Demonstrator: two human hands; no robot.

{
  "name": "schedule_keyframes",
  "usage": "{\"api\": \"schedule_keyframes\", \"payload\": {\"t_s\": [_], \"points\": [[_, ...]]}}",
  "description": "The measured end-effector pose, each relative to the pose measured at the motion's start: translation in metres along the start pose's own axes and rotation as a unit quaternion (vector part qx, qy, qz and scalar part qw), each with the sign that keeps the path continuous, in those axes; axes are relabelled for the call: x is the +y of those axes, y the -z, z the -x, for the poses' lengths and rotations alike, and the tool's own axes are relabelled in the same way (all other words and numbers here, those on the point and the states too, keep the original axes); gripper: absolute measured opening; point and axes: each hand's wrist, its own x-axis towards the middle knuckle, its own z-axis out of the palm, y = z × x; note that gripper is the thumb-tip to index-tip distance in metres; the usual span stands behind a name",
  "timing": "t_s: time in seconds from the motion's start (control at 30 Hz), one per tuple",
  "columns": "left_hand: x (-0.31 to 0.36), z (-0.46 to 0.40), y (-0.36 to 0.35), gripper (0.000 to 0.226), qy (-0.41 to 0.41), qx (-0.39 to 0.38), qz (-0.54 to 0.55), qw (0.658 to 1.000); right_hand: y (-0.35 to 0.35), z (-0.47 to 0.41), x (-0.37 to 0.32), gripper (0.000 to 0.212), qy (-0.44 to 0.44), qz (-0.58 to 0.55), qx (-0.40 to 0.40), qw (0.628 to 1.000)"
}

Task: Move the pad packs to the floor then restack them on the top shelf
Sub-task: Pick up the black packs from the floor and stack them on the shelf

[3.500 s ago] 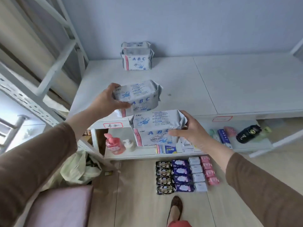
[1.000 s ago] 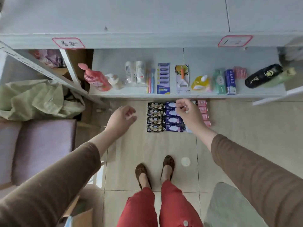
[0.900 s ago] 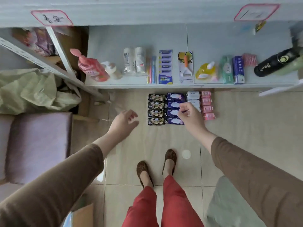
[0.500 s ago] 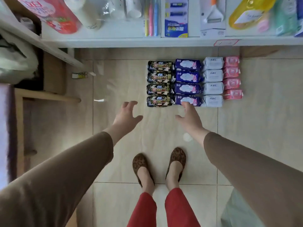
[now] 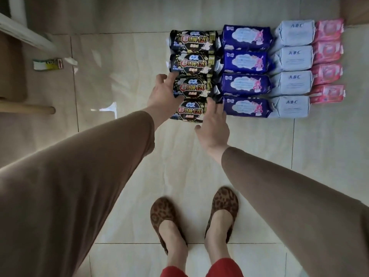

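Pad packs lie on the tiled floor in side-by-side columns: black packs (image 5: 192, 62), purple packs (image 5: 246, 61), pale blue ABC packs (image 5: 292, 57) and pink packs (image 5: 327, 51). My left hand (image 5: 162, 94) reaches over the left ends of the two nearest black packs, fingers spread and touching them. My right hand (image 5: 214, 124) has straight fingers at the right end of the nearest black pack (image 5: 189, 111), next to the nearest purple pack (image 5: 245, 106). Neither hand has closed round a pack.
A white shelf-frame bar (image 5: 24, 35) crosses the top left, with a wooden piece (image 5: 28, 109) and a small green-and-white label (image 5: 48, 63) on the floor beneath it. My feet in leopard-print shoes (image 5: 194, 214) stand just behind the packs. Bare tiles lie left of the black packs.
The view has dropped from the top shelf to the floor. Both hands, empty since setting two ABC packs up on the shelf, have reached forward onto the nearest black packs.
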Motion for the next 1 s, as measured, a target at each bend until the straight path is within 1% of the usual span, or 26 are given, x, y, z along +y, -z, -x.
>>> {"api": "schedule_keyframes", "payload": {"t_s": [0.1,0.17,0.23,0.3,0.37,0.47,0.57,0.63,0.73,0.87,1.0], "points": [[-0.004,-0.011,-0.011,0.068,-0.006,0.001,0.0,1.0,-0.015,-0.003,0.006,0.071,0.024,0.077,0.031,0.996],[-0.006,-0.016,-0.019,0.07,-0.007,0.002,0.003,1.0,-0.024,-0.005,0.01,0.071,0.037,0.104,0.049,0.993],[-0.008,-0.02,-0.024,0.074,-0.009,-0.001,0.009,1.0,-0.034,-0.006,0.011,0.072,0.049,0.087,0.062,0.993],[-0.011,-0.021,-0.028,0.077,-0.011,-0.007,0.015,1.0,-0.042,-0.007,0.011,0.067,0.062,0.05,0.066,0.995],[-0.013,-0.019,-0.03,0.073,-0.016,-0.005,0.02,1.0,-0.045,-0.008,0.013,0.059,0.077,0.007,0.053,0.996],[-0.018,-0.008,-0.025,0.059,-0.021,0.003,-0.003,1.0,-0.041,-0.007,0.021,0.046,0.111,-0.037,-0.002,0.993],[-0.022,0.017,-0.003,0.052,-0.016,0.0,-0.018,1.0,-0.022,0.009,0.025,0.048,0.109,-0.104,-0.063,0.986],[-0.018,0.04,0.023,0.052,-0.005,0.001,-0.008,1.0,0.004,0.026,0.022,0.051,0.084,-0.151,-0.106,0.979],[0.001,0.084,0.081,0.055,-0.003,0.002,0.006,1.0,0.066,0.059,0.011,0.052,0.068,-0.173,-0.157,0.97],[0.053,0.146,0.183,0.052,-0.02,0.017,-0.002,1.0,0.19,0.102,-0.022,0.049,0.045,-0.246,-0.197,0.948],[0.127,0.208,0.3,0.052,-0.046,0.051,0.025,0.997,0.33,0.144,-0.069,0.048,0.061,-0.265,-0.195,0.942]]}}
